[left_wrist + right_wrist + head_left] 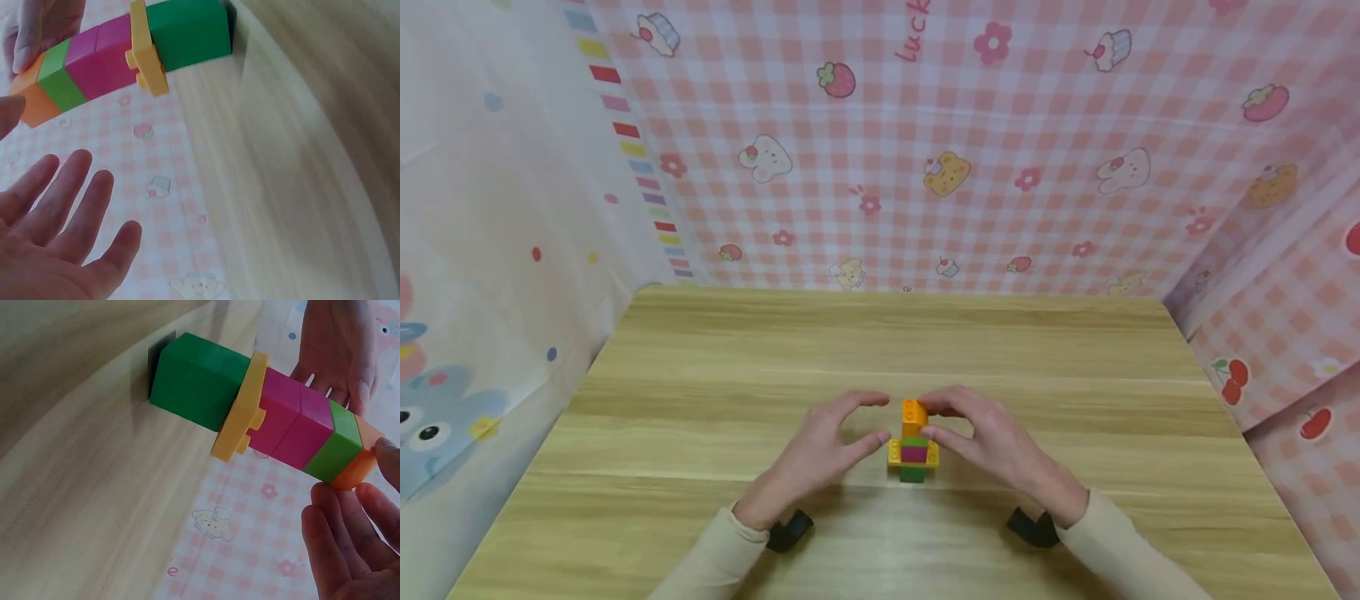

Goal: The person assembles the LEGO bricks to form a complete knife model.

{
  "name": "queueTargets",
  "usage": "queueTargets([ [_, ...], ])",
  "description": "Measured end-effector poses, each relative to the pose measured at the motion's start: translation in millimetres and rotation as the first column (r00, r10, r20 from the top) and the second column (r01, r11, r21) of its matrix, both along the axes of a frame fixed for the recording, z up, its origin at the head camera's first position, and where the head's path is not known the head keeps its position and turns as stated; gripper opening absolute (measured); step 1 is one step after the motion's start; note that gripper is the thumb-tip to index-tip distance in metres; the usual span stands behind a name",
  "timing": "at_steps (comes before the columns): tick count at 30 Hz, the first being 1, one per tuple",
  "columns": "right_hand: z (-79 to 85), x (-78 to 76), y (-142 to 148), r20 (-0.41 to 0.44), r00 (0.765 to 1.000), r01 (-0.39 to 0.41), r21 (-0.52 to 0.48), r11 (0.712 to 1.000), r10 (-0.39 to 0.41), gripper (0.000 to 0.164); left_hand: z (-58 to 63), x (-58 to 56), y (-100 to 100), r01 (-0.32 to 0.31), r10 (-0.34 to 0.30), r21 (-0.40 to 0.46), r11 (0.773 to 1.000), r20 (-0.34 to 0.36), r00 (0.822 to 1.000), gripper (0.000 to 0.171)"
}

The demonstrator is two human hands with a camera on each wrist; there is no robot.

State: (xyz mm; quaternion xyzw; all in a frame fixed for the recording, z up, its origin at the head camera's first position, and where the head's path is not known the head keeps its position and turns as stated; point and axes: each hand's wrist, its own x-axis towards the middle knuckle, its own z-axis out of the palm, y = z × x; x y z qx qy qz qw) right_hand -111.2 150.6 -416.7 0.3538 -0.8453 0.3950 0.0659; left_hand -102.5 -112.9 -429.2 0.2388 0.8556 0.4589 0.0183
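A tower of toy building bricks [913,454] stands upright on the table. From the bottom it has a green brick [197,381], a wider yellow plate with studs [240,406], magenta bricks [294,419], a light green brick [337,444] and an orange brick [914,414] on top. My right hand [992,429] pinches the orange brick from the right, between thumb and fingertips [375,500]. To the left of the tower, my left hand [820,442] is held with its fingers [78,206] spread, thumb tip near the orange brick and nothing in its grasp.
The wooden table [760,333] ends at a pink checked cloth [887,167] behind, with patterned cloth on both sides. A black wrist strap piece [790,531] shows under the left wrist, another black piece [1033,527] under the right.
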Motion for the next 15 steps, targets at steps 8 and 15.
queueTargets([
  [8, 1.9, -18.4, -2, 0.188, 0.981, 0.059, -0.019, 0.998, -0.055, 0.034, -0.8, -9.6, -11, -0.075, 0.075, 0.012, 0.997, -0.022, 0.997, 0.039],
  [15, 0.8, -35.3, -6, 0.288, 0.952, 0.101, 0.008, 0.995, -0.099, 0.033, -5.8, -14.0, -18, -0.118, 0.118, 0.015, 0.993, -0.037, 0.992, 0.038],
])
